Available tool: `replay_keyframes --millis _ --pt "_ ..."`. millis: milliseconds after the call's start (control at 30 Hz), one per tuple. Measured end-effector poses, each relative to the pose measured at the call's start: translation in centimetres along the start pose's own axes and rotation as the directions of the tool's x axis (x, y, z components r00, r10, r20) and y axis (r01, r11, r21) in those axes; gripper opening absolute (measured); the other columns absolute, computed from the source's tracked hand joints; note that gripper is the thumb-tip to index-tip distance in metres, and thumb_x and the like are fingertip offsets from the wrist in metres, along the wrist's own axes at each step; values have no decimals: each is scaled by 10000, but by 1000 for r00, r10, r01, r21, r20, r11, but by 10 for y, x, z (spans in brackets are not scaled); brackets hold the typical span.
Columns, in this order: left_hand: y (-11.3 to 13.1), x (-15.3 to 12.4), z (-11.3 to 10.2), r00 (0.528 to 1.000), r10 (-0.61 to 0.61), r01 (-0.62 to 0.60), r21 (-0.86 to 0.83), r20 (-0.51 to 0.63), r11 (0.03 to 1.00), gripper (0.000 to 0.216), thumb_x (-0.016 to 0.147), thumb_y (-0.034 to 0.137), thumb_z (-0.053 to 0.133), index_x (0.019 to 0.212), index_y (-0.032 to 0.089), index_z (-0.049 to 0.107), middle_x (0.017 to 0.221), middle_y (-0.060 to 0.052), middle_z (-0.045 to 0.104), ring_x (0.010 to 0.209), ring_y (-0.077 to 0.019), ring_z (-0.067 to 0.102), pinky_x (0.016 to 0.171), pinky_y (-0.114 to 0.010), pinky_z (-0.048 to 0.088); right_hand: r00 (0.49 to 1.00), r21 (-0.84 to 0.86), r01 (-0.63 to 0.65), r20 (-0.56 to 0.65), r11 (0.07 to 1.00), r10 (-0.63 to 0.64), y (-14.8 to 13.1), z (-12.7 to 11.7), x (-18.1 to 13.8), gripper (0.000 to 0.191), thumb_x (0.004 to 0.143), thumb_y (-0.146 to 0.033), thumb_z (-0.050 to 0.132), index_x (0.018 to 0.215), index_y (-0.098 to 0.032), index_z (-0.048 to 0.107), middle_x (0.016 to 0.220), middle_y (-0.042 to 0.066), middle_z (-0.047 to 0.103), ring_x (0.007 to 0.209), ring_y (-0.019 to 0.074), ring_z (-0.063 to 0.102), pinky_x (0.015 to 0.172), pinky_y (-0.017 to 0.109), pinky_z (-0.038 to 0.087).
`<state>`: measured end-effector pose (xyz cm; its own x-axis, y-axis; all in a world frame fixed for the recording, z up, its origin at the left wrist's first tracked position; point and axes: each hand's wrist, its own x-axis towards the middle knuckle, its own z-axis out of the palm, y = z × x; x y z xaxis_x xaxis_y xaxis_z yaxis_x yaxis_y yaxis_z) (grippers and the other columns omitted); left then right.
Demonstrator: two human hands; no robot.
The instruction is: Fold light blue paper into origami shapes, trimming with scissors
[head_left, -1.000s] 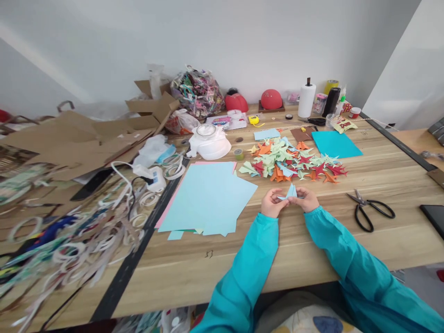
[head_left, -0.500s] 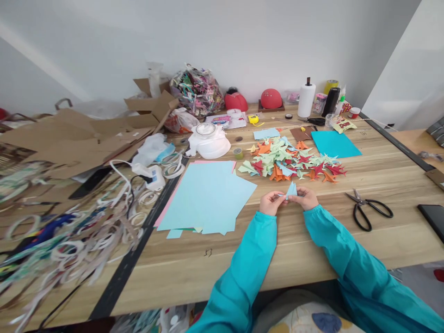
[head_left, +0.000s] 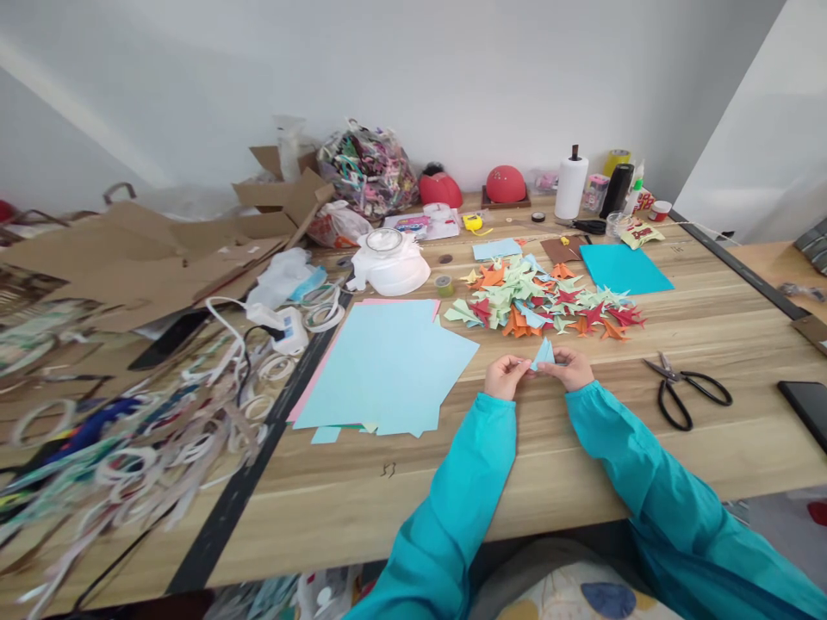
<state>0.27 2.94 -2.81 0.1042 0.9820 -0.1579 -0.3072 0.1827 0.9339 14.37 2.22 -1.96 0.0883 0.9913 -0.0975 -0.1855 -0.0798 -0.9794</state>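
Note:
Between my two hands is a small folded piece of light blue paper [head_left: 544,352], with a pointed tip facing up and away from me. My left hand [head_left: 506,376] pinches its left lower corner between thumb and fingers. On the other side my right hand [head_left: 568,370] grips its right edge, thumb in front. Just beyond the hands lies a heap of folded paper figures [head_left: 530,293] in green, orange, red and blue. Sheets of light blue paper [head_left: 381,362], with pink showing underneath, lie to the left.
Black-handled scissors [head_left: 675,387] lie spread to the right, with a dark phone [head_left: 805,409] at the table's right edge. A turquoise sheet [head_left: 626,268] is behind the heap. Tangled strips [head_left: 148,465], a power strip [head_left: 290,331] and cardboard [head_left: 129,267] cover the left side.
The folded blue paper has turned slightly between my fingers, and the small flap at its left no longer sticks out. Both hands stay nearly in place.

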Motion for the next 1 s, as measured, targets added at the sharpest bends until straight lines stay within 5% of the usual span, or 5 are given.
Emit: replay_keyframes --millis 567,733,1000 --pt "5 1 -1 999 -43 45 -125 24 991 398 582 520 644 548 132 564 505 -25 607 498 -140 589 535 -292 510 1000 3 -8 10 1000 8 3 -1 1 327 378 -289 798 618 -160 618 563 -3 651 481 128 565 529 285 475" --pt "-2 -3 5 998 -14 14 -2 59 1000 372 467 389 758 671 120 603 588 -30 648 553 -152 614 514 -263 502 1000 12 -7 25 1000 6 6 -3 3 347 367 -321 800 605 -162 604 528 -5 634 464 133 557 501 288 468" --pt "-5 -7 6 989 28 -38 71 145 997 335 513 395 735 650 112 616 576 -38 656 525 -137 605 562 -275 508 993 22 -38 111 999 36 6 -5 3 320 411 -321 792 590 -153 587 494 -13 616 417 102 528 433 236 418"
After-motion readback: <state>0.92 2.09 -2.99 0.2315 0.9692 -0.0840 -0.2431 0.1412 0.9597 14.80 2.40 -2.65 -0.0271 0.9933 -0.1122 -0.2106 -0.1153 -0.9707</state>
